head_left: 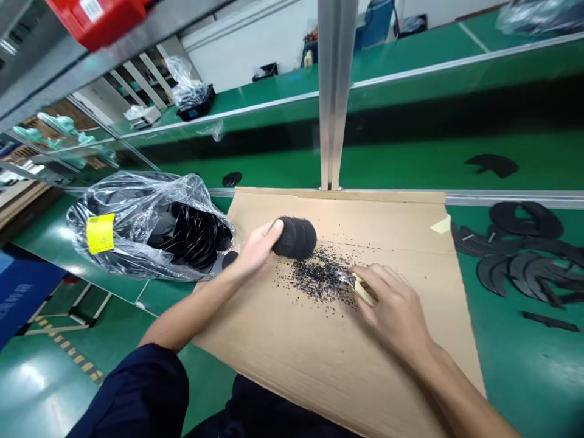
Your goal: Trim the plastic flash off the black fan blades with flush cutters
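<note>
My left hand (259,245) is closed on a small fanned stack of round black discs (296,238), thumb on top, held over a sheet of cardboard (283,353). In my right hand (392,304) is a pair of cutting pliers (356,285) with cream-coloured handles; its metal jaws point left, apart from the discs. Below and between both hands lies a scattered heap of small black bits (319,277). To the left, a clear plastic bag (132,188) with a yellow label lies with its mouth toward me, full of more black discs (196,237).
Curved black pieces (524,267) are piled on the green bench at the right. A metal post (335,91) rises behind the cardboard. Another black piece (493,164) and a few discs (232,179) lie beyond the bench rail. A red bin (98,21) sits overhead at the left.
</note>
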Motion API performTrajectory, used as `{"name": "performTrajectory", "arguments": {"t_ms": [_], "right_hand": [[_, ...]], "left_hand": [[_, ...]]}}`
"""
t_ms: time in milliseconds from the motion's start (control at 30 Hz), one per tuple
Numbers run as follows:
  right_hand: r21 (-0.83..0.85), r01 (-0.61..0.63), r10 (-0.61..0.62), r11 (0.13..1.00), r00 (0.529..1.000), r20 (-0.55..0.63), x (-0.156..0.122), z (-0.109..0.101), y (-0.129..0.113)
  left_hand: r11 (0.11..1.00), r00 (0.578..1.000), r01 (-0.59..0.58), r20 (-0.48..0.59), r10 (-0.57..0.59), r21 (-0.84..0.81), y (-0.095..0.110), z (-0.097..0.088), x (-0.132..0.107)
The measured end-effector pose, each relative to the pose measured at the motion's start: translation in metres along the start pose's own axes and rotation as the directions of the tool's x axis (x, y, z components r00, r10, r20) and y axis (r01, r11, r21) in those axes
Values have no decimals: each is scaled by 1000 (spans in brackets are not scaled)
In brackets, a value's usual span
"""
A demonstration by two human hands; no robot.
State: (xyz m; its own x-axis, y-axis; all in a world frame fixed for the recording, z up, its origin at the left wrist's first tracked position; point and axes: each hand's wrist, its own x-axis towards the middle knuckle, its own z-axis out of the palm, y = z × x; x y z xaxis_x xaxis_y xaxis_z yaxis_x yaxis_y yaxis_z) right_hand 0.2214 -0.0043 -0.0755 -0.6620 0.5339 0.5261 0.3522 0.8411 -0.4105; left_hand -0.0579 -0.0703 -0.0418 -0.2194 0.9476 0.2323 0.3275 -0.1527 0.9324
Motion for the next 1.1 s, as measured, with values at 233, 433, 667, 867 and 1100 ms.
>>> {"name": "performTrajectory", "arguments": {"t_ms": [233, 433, 667, 867, 1100], "right_hand": [[-21, -10, 10, 1000, 999, 42, -5, -2, -6], [-61, -28, 31, 998, 999, 36, -9, -2, -11], [-79, -33, 41, 996, 993, 106, -13, -4, -15], [-73, -81, 92, 994, 980, 177, -15, -5, -22], [-140, -70, 96, 988, 977, 188, -14, -10, -28]], "left_hand": [[759, 999, 29, -52, 7, 651, -16, -55, 130], [618, 987, 150, -87, -132, 772, -41, -56, 161], [516, 966, 224, -118, -230, 827, -54, -36, 180], [451, 976, 192, -122, -179, 872, -30, -26, 171], [387, 882, -456, 350, 315, 802, 15, 32, 131]]}}
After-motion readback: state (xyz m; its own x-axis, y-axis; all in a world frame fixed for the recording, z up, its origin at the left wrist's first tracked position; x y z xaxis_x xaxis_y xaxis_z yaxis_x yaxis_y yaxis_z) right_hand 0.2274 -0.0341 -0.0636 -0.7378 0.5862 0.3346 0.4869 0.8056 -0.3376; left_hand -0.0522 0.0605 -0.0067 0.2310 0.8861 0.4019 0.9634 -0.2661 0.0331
